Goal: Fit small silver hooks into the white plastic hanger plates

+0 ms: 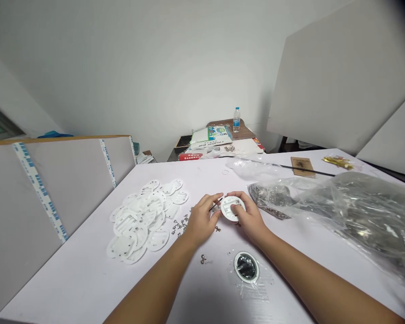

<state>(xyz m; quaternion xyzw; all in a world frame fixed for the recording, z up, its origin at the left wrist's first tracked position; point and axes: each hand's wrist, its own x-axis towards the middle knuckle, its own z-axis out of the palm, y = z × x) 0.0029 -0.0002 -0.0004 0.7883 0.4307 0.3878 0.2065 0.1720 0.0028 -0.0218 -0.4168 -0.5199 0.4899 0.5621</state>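
Both hands grasp the white round disc (232, 208) mid-table, left hand (200, 220) clenched at its rim beside a thin black stick (216, 205), right hand (248, 217) curled over its face; metal clips (180, 227) lie just left, loose white discs (145, 220) beyond, plastic bag (354, 207) right, with open white table (87, 279) toward the near edge.

White round discs (138, 222) are showing faintly against the white desk (87, 283), while small silver-grey metal fittings (180, 227) are glinting beside them. White tape with blue markings (40, 193) is striping a pale grey board (16, 234), and gold foil strips (337, 162) are shining farther off.
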